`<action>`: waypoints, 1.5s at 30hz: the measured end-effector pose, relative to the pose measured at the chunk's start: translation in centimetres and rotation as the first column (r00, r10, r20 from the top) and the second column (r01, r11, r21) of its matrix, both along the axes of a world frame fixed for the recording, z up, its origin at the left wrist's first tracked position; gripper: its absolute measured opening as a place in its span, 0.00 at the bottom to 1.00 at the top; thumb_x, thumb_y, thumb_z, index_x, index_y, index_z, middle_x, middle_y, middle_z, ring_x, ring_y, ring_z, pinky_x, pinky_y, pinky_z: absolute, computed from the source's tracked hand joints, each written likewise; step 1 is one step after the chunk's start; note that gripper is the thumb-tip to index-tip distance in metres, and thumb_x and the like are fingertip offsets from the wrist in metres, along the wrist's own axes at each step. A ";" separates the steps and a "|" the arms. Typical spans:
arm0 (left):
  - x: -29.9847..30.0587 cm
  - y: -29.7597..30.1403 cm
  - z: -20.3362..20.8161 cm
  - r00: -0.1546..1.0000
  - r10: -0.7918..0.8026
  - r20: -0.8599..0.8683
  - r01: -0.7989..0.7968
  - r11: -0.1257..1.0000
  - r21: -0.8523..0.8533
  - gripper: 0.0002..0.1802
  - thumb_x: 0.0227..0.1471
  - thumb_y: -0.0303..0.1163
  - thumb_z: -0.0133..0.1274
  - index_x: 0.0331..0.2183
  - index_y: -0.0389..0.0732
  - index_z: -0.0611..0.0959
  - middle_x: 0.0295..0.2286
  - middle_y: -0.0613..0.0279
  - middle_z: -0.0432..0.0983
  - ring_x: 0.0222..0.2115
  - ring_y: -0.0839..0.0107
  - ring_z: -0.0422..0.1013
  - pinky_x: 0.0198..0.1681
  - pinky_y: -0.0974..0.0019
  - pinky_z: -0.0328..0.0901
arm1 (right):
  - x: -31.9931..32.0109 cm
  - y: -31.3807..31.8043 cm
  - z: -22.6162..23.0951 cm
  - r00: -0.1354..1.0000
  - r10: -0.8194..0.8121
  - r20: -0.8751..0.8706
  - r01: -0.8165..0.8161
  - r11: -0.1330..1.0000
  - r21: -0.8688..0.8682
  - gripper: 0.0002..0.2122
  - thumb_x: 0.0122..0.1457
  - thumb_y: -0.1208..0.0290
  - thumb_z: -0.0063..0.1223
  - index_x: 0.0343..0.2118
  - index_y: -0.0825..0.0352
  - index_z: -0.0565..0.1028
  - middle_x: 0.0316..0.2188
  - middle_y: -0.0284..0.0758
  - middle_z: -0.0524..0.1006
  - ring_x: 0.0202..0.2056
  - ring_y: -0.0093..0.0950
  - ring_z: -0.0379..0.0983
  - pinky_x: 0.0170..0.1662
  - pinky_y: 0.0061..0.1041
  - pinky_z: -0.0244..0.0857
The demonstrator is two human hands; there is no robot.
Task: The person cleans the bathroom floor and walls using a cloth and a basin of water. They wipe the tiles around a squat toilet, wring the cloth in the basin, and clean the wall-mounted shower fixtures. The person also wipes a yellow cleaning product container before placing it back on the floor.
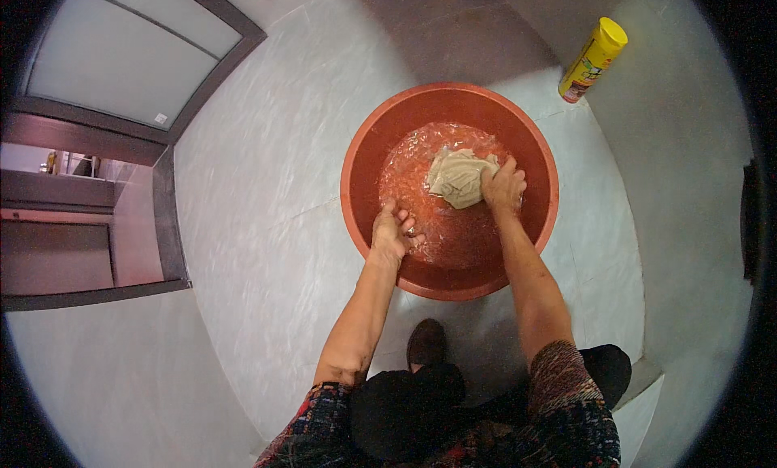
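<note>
A round reddish-brown basin [368,128] stands on the floor in front of me, with rippling, bubbly water [405,165] in it. On the right side of the water lies a bunched, wet beige cloth [457,179]. My right hand [505,186] grips the cloth's right edge, its fingers partly curled over it. Over the left part of the basin, my left hand [394,232] is held with its fingers apart and slightly bent, close to the water. Nothing shows in it, and it is apart from the cloth.
A yellow cylindrical container [593,59] stands on the floor beyond the basin at the right, near the wall [680,136]. Pale tiles [267,185] surround the basin. A grey-framed door [137,51] and opening are at the left. My shoe [426,343] is just below the basin.
</note>
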State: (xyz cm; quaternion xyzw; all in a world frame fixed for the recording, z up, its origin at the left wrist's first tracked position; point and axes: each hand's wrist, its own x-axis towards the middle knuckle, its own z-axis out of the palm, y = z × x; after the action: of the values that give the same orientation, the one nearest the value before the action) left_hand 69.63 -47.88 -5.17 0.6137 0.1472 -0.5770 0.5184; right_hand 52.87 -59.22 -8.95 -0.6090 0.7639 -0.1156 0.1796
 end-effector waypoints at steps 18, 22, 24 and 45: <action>-3.3 -3.2 2.3 0.830 -0.293 -0.475 -0.090 0.769 -0.633 0.26 0.55 0.55 0.38 0.42 0.43 0.74 0.38 0.58 0.71 0.41 0.62 0.66 0.48 0.56 0.61 | 6.3 4.7 7.1 0.652 0.758 0.016 -0.458 0.411 -0.788 0.06 0.48 0.74 0.53 0.27 0.65 0.67 0.22 0.35 0.66 0.27 0.33 0.65 0.31 0.31 0.61; -6.5 -4.2 6.5 0.988 -0.152 -0.015 0.133 0.903 -0.409 0.38 0.51 0.65 0.32 0.49 0.44 0.69 0.47 0.58 0.66 0.49 0.64 0.62 0.53 0.56 0.57 | 4.0 0.4 6.5 0.301 -0.016 0.954 -0.243 0.966 0.093 0.12 0.56 0.60 0.47 0.26 0.65 0.71 0.25 0.30 0.72 0.28 0.25 0.69 0.34 0.25 0.62; -6.5 -4.2 7.3 0.988 -0.157 0.006 0.142 0.878 -0.458 0.41 0.50 0.68 0.29 0.49 0.44 0.68 0.47 0.57 0.66 0.50 0.65 0.61 0.53 0.56 0.56 | 3.6 -0.1 6.1 0.087 -0.179 0.980 -0.349 0.916 0.198 0.13 0.57 0.60 0.46 0.28 0.67 0.72 0.27 0.29 0.73 0.29 0.23 0.69 0.35 0.22 0.62; -3.5 -4.3 14.1 0.498 -0.840 0.214 0.804 0.355 -0.477 0.16 0.42 0.39 0.60 0.34 0.42 0.76 0.27 0.59 0.74 0.26 0.70 0.73 0.25 0.61 0.68 | 1.9 -0.2 19.2 -0.041 0.253 0.966 -0.629 0.745 -0.222 0.05 0.58 0.74 0.43 0.38 0.64 0.66 0.18 0.24 0.62 0.20 0.14 0.60 0.23 0.14 0.57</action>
State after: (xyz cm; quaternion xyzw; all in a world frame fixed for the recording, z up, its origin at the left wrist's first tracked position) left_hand 66.14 -52.21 8.96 0.4194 -0.3238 -0.7938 0.2985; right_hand 54.82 -59.42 10.26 -0.5605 0.2197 -0.3003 0.7399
